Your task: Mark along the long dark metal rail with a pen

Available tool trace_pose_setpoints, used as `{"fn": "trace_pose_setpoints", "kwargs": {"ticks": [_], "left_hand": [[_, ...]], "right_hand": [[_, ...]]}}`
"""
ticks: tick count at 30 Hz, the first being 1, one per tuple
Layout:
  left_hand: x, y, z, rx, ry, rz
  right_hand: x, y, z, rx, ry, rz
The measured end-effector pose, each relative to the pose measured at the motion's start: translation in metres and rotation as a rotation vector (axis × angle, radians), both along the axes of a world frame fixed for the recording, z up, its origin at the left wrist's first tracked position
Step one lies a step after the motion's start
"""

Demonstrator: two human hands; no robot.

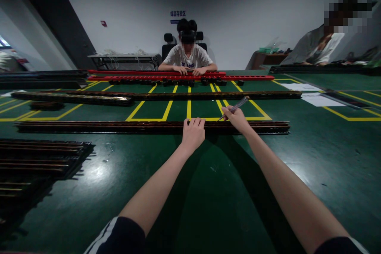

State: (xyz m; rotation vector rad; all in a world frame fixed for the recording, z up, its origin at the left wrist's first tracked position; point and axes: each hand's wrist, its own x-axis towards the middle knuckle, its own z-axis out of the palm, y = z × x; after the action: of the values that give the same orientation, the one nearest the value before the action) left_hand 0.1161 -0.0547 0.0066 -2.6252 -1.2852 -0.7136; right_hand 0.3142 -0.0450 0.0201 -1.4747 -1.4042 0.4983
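A long dark rail (98,127) with thin copper-coloured lines lies crosswise on the green table before me. My left hand (194,133) rests on it, fingers bent over its far edge, thumb side toward the right. A slim, partly clear pen (239,104) is pinched in my right hand (237,119). Its tip points down and left, at or close to the rail's far edge; whether it touches, I cannot tell. Behind lies another long dark strip (208,95), running parallel to the rail.
Stacked dark strips (35,158) lie at the near left. Yellow tape lines mark the green table (321,158). Across it a person (187,55) has both hands by red slotted rails (244,78) and small black parts. Paper sheets (320,99) and another person (320,45) are at right.
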Motion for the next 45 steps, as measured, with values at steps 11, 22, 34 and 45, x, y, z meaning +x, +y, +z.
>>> {"fn": "trace_pose_setpoints", "kwargs": {"ticks": [11,22,34,45], "left_hand": [[0.0007,0.002,-0.0028,0.009,0.0,-0.002],[0.0007,0.0023,-0.0028,0.018,0.003,-0.005],[-0.0001,0.0038,-0.003,0.015,-0.018,0.0],[-0.0054,0.0047,0.0005,-0.039,-0.079,-0.006]], "right_hand": [[0.0008,-0.0003,0.0023,0.013,0.018,-0.018],[-0.0009,-0.0027,0.0038,0.007,0.044,-0.001],[-0.0075,-0.001,-0.0003,0.038,-0.012,0.019],[-0.005,-0.0019,-0.0001,0.002,-0.005,0.039]]}}
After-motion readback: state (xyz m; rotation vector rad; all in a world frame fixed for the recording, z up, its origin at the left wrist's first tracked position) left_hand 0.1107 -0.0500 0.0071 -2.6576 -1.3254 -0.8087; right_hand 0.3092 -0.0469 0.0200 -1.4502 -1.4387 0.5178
